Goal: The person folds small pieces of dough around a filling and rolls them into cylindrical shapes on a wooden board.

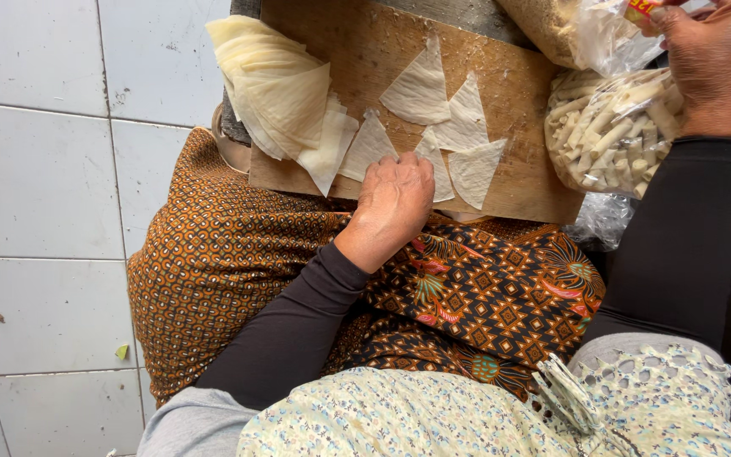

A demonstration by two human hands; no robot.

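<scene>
On the brown wooden board (518, 101) across our lap, our left hand (395, 199) presses curled fingers onto a thin pale triangular wrapper (369, 145) at the board's near edge. Beyond the board's right end, our right hand (708, 59) pinches a clear plastic bag (607, 38) above bagged rolled pastries (611, 135).

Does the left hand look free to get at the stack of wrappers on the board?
Probably yes. The left hand rests at the wooden board's near edge, beside the stack of wrappers; only loose triangular wrapper pieces lie nearby, and nothing lies between hand and stack.
</scene>
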